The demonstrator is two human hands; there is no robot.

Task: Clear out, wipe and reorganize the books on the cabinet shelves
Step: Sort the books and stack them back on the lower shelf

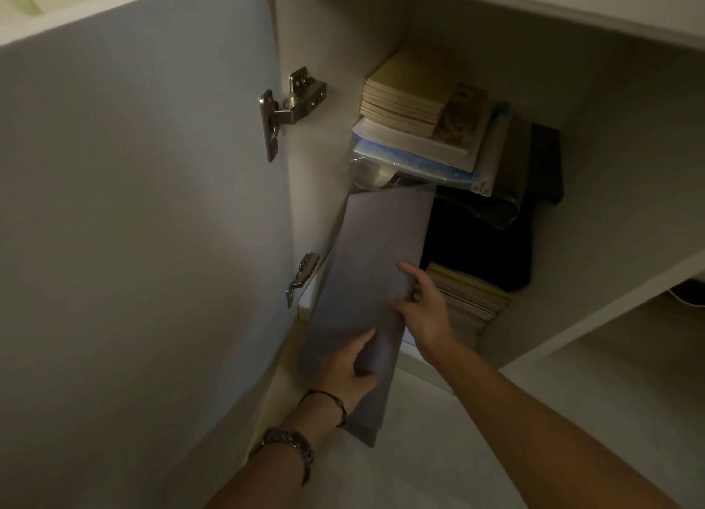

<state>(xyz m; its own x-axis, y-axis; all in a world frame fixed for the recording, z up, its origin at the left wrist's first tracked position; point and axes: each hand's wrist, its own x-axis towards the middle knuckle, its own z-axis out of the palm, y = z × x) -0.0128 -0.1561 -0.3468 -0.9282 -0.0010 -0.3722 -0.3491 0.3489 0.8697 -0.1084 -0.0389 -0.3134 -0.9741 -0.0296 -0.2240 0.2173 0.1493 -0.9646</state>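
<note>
A large flat grey book or folder sticks out of the open cabinet at a slant, its far end under the upper shelf's stack. My left hand grips its near part, thumb on top. My right hand holds its right edge, fingers stretched over the cover. On the upper shelf lies a pile of yellowish books on white papers and plastic sleeves. Further thin books are stacked on the lower shelf behind my right hand.
The cabinet door stands open at the left, with two metal hinges. Dark folded items fill the shelf's right side. A pale floor lies below, and another open compartment is at the right.
</note>
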